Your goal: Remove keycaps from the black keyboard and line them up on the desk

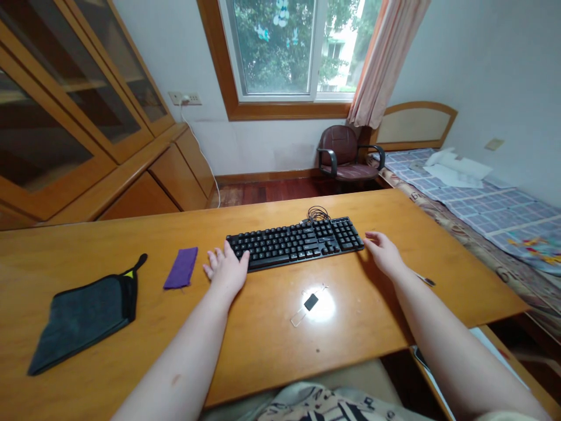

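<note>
A black keyboard (289,242) lies flat on the wooden desk, its coiled cable (318,214) bunched behind it. At its left end rests my left hand (227,270), fingers spread, the thumb against the front left corner. My right hand (383,251) is beside the right end, fingers stretched out and fingertips near the edge; whether they touch it I cannot tell. Closer to me lies a small wire keycap puller (311,302) with a dark middle block. Left of my left hand is a folded purple cloth (181,268), and farther left a dark grey cloth (90,318) with a black loop.
A thin item with a dark end (426,280) lies beyond my right forearm. An open drawer (497,345) juts out at lower right. Past the desk (263,374) stand an office chair (344,153), a bed (464,204) and a glass-door cabinet (87,111).
</note>
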`<state>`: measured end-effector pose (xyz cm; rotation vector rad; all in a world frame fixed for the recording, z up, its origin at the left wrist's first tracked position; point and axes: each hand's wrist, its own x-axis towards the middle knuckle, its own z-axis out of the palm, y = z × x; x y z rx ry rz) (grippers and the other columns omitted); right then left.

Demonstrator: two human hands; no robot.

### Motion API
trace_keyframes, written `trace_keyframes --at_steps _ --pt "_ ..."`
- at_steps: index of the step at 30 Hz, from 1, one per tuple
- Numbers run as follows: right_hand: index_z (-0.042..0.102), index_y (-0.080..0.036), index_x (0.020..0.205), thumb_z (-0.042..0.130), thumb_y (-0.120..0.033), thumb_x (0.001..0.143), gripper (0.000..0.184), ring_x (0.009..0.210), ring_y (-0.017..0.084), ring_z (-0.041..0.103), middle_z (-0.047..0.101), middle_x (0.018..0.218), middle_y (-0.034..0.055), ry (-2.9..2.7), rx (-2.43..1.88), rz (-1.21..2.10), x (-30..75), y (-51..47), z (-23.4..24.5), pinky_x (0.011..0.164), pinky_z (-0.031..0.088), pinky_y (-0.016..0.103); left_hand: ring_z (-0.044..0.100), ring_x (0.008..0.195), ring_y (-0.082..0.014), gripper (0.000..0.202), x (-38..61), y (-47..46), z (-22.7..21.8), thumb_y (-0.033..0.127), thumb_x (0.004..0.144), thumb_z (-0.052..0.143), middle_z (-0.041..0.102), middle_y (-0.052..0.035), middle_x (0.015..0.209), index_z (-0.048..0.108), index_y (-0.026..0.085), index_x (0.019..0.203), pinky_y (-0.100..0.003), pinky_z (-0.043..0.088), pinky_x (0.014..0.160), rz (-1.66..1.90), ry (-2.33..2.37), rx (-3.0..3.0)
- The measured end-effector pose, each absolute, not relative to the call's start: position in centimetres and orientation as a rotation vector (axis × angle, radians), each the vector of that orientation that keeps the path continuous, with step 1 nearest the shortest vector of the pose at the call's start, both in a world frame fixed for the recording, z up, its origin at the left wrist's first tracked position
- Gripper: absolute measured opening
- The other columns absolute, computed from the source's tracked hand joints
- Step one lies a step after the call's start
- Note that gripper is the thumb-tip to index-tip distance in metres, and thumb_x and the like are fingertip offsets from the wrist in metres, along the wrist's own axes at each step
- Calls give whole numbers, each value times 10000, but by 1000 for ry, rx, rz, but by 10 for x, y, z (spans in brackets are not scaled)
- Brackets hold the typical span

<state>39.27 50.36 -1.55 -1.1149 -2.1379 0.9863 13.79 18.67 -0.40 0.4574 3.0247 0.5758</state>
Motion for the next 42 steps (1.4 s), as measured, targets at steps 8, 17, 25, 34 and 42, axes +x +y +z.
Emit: trace_keyframes --at_steps 8,17,25,34,42 --pt "566 -143 1110 584 -359 766 407 1017 252 606 635 1116 159 -1907 -1115 1242 343 507 -24 889 471 400 565 1081 -310 602 98 170 -8 480 808 437 602 -201 1154 417 102 1275 -423 423 912 1175 2826 209" --pt "560 -114 1195 471 -396 849 455 1114 254 534 521 1275 172 -2498 -824 724 319 507 18 980 389 409 594 977 -302 479 74 153 -15 500 847 313 664 -162 981 616 135 910 -413 444 863 1276 2908 197" --pt "633 -203 1144 406 -457 894 422 1168 250 512 592 1235 70 -3066 -450 840 246 505 55 1021 342 372 592 955 -246 397 85 156 -7 444 844 363 657 -113 983 595 151 979 -359 447 860 1459 2942 267" --pt "721 -220 859 341 -671 821 590 852 242 635 709 907 64 -3235 -671 885 236 506 49 838 444 334 601 931 -231 393 88 160 -11 461 814 423 669 -96 953 622 152 953 -330 449 854 1620 2802 161" --pt "690 -155 772 305 -583 873 585 745 221 618 690 776 87 -3182 -682 809 244 497 38 726 448 300 613 883 -239 392 87 161 -18 454 812 422 678 -104 912 639 144 916 -337 455 816 1492 2799 169"
